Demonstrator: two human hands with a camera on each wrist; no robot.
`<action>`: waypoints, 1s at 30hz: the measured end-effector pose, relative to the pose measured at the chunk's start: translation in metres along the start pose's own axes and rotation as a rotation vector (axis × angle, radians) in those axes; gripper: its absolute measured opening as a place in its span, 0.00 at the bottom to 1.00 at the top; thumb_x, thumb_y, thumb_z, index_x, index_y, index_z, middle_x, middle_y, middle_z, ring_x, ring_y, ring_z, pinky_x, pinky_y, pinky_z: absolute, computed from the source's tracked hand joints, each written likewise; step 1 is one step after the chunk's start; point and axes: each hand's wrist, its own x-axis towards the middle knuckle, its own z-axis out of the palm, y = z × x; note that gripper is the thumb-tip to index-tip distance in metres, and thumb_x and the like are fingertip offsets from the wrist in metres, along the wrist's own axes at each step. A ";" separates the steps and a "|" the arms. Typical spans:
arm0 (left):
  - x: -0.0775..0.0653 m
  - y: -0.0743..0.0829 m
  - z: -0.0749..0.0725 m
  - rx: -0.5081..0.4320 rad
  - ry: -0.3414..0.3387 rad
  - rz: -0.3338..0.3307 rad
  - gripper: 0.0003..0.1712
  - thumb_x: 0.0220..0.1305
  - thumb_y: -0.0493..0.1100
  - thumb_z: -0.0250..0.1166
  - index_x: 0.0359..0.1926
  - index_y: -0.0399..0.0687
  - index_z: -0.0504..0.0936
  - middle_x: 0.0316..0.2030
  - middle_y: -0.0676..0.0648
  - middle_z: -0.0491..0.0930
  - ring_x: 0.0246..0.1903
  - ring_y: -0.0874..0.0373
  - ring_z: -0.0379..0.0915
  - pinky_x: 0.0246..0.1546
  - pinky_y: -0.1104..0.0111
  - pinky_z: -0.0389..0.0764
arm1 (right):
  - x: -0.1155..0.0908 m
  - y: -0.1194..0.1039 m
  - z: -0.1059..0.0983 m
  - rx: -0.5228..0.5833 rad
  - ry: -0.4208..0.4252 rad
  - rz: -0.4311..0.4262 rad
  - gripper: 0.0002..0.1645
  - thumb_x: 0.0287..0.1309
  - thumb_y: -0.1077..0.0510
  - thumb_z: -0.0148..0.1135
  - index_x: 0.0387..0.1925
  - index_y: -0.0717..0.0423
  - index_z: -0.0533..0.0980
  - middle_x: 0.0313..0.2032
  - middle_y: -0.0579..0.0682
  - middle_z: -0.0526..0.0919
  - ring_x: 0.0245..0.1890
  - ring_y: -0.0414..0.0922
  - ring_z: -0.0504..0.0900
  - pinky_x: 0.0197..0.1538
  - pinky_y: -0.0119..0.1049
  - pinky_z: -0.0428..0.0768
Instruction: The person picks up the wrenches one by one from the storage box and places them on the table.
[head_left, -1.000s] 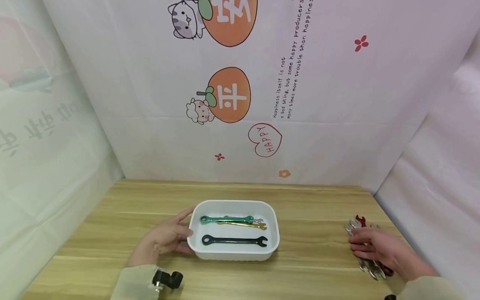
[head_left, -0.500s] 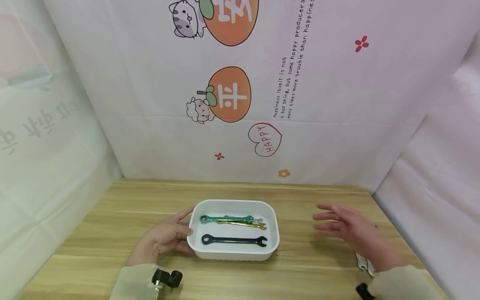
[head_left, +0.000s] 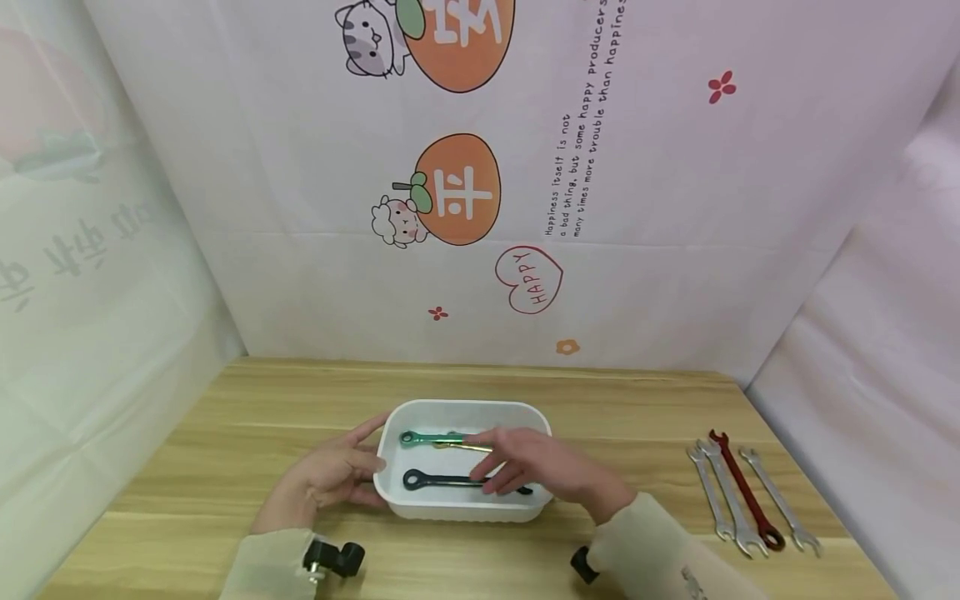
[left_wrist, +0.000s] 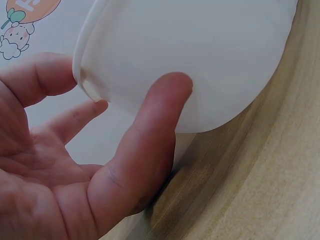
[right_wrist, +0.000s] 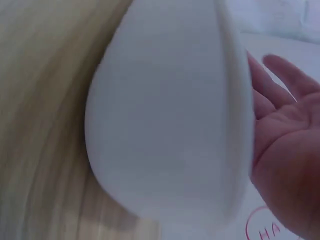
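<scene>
In the head view, a white plastic bin (head_left: 467,512) holds a green combination wrench (head_left: 431,438), a gold wrench (head_left: 459,447) and a black wrench (head_left: 450,481). My left hand (head_left: 333,477) grips the bin's left end. The left wrist view shows its thumb (left_wrist: 165,95) pressed on the outer wall and other fingertips at the rim. My right hand (head_left: 536,467) reaches over the bin's right side, its loosely bent fingers above the wrenches and covering their right ends. From the right wrist, the bin's wall (right_wrist: 160,110) hides those fingertips.
To the right on the wooden table (head_left: 600,542) lie a red wrench (head_left: 746,492) and several silver wrenches, one a silver wrench (head_left: 780,500) at the far right. A printed white cloth (head_left: 637,292) hangs behind the table, with cloth on both sides too.
My right hand has left the wrenches at the right and moved left over the bin, uncovering them. My left hand and the bin have stayed in place.
</scene>
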 end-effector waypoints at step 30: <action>0.002 -0.004 -0.002 0.007 0.024 -0.004 0.50 0.62 0.26 0.58 0.80 0.52 0.46 0.63 0.25 0.66 0.49 0.35 0.77 0.43 0.41 0.80 | 0.042 0.022 0.001 -0.277 0.201 0.195 0.27 0.70 0.42 0.56 0.61 0.54 0.77 0.49 0.47 0.84 0.50 0.47 0.81 0.55 0.48 0.78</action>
